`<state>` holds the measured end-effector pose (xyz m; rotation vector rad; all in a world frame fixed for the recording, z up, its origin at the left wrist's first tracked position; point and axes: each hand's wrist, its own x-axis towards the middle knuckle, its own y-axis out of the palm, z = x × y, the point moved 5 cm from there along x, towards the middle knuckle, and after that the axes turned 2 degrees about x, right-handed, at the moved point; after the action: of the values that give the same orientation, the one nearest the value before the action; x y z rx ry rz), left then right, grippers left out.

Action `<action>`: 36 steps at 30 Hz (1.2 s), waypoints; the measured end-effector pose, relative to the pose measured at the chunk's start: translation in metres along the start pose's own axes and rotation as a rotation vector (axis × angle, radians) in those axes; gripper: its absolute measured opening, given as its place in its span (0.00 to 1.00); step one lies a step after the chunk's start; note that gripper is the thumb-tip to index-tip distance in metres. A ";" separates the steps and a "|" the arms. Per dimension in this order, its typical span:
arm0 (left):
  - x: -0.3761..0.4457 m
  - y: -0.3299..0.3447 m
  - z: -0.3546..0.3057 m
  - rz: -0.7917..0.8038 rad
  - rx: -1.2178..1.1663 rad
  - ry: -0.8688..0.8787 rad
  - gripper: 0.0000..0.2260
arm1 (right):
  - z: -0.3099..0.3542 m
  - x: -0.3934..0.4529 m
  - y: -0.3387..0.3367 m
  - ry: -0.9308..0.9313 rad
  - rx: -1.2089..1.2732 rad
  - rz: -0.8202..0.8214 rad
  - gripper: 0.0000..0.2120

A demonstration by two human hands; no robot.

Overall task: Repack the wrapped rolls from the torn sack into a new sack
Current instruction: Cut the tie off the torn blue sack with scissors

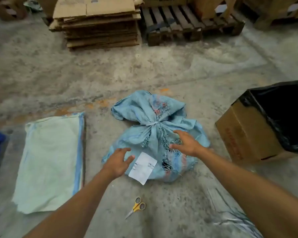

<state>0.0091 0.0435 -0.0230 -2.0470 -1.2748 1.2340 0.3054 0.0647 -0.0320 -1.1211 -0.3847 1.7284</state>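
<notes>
A torn light-blue woven sack lies tied shut on the concrete floor, frayed threads and a dark hole showing on its right side, a white label on its near face. The rolls inside are hidden. My left hand hovers over the sack's near left edge beside the label, fingers spread. My right hand reaches over the frayed tear below the knot, fingers relaxed and holding nothing. A flat pale-green new sack with a blue stripe lies to the left.
Yellow-handled scissors lie on the floor near me. A cardboard box lined with a black bag stands to the right. Stacked flat cardboard and a wooden pallet sit at the back. Clear plastic lies bottom right.
</notes>
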 end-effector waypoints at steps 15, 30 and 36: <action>0.166 0.077 0.043 -0.433 0.202 0.166 0.13 | -0.050 0.120 0.085 -0.009 0.077 -0.341 0.11; 0.087 -0.029 0.032 -0.730 -0.393 0.277 0.08 | 0.053 0.049 -0.025 -0.353 0.618 -0.576 0.14; 0.072 -0.060 0.013 -0.754 -0.413 0.353 0.12 | 0.072 0.023 -0.049 -0.481 0.636 -0.603 0.14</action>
<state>-0.0182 0.1335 -0.0193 -1.6349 -1.9559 0.2742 0.2725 0.1238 0.0274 -0.0955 -0.3740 1.3945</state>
